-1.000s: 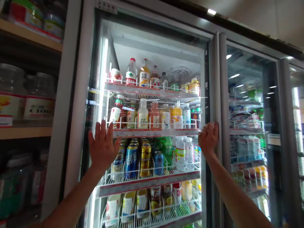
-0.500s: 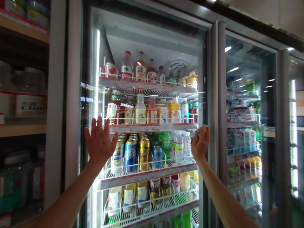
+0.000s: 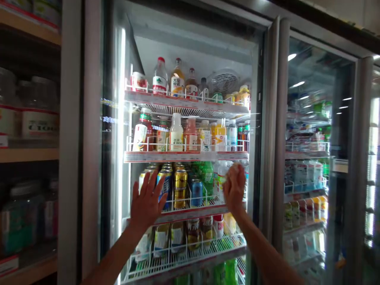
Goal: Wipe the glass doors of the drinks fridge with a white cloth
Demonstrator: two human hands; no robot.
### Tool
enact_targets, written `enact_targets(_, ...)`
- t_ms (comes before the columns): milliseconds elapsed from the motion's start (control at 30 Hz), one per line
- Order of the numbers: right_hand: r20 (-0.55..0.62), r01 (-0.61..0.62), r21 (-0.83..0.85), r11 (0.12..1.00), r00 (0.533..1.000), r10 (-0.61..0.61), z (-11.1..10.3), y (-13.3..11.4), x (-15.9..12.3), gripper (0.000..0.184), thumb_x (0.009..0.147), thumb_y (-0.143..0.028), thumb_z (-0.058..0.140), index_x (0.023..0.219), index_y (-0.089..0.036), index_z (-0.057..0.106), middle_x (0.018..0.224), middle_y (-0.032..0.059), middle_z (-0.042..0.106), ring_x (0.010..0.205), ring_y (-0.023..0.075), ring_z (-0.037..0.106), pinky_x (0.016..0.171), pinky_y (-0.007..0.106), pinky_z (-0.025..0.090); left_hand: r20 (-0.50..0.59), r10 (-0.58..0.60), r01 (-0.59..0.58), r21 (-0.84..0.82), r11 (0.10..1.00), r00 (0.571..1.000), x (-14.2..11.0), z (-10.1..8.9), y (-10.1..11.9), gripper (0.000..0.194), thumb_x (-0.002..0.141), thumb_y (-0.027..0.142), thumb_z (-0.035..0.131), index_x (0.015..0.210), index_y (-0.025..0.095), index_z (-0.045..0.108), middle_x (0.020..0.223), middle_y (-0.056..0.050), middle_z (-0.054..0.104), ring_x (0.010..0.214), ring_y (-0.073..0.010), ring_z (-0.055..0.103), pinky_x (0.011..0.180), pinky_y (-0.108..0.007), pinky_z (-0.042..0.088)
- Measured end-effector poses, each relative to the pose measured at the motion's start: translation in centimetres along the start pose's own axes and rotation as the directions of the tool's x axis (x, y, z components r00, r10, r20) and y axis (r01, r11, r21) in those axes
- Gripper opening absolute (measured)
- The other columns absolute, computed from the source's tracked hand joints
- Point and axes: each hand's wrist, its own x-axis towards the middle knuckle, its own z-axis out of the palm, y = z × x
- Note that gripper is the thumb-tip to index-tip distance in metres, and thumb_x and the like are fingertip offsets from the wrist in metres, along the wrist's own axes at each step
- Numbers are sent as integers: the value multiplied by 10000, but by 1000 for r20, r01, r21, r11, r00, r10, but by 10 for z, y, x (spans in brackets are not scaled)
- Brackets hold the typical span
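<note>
Cans point(image 3: 180, 190) stood behind a glass door point(image 3: 192, 43) in the head view. The left hand point(image 3: 146, 206) was in front of them, its grip loose and spread wide. The right hand point(image 3: 235, 192) had its grip curled around a pale, blurry thing point(image 3: 236, 168), near clear bottles point(image 3: 221, 173). Whether the 2 hands touched the door was hard to see.

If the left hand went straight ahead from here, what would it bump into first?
Probably the glass door, in front of the cans; depth is unclear, so the left hand may be touching it.
</note>
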Motion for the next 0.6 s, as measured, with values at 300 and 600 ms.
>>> enact_targets(300,-160,-178,-176,968,976,150,-10,12,-16,512,842,-162,382,1349,-232,357,1473,121,235,1341,278,259,1006,567,312,8,-42,42,-26,999,999,0,3,-1,686,818,345,522,1402,309,164,1465,-49,240,1352,-246,216,1104,-483,127)
enact_targets(600,3,-13,-207,978,1000,14,-9,3,-28,477,833,-166,431,1306,-227,418,1460,118,274,1320,283,302,1008,570,305,7,-43,43,-3,999,999,0,1,0,676,824,365,519,1404,284,180,1456,-62,264,1357,-237,203,1110,-464,121)
